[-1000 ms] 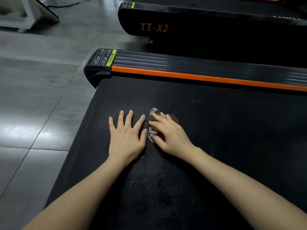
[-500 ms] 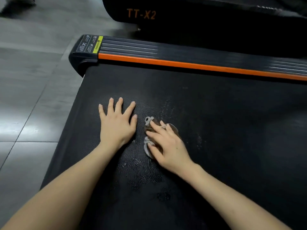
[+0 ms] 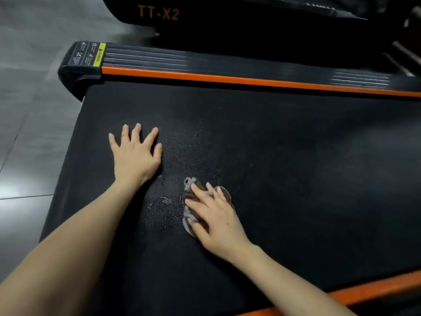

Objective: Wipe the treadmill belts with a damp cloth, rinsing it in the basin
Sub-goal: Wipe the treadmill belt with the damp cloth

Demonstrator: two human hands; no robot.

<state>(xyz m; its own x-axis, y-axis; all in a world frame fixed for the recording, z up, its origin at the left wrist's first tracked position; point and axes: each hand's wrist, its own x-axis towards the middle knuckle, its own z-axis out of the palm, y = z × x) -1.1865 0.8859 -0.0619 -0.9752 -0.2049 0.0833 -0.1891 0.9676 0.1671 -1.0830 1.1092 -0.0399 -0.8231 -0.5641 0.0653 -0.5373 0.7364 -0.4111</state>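
So you're mid-wipe on the near treadmill's belt [image 3: 296, 167] right now. Your right hand [image 3: 218, 215] is flat on top of the bunched-up grey-brown cloth [image 3: 188, 183], fingers fairly straight and a bit spread, pressing it down rather than pinching it. The cloth sits on the belt toward its left end, closer to you than to the far orange rail [image 3: 250, 82]. Your left hand [image 3: 136, 156] is splayed wide, palm down on the belt, near the cloth but not touching it, looks like it's just bracing you.

There's a shiny damp patch [image 3: 164, 206] between your two hands, so I'd guess that bit is covered. Most of the belt off to the right looks dry and a little dusty, so I'd say you're early on this one, and the other treadmill marked TT-X2 [image 3: 159, 13] is behind it.

Next move, I reckon: keep the pressure on and sweep the cloth right in overlapping passes. Can't see the basin anywhere here, so you'll have to go find it when it's time to rinse
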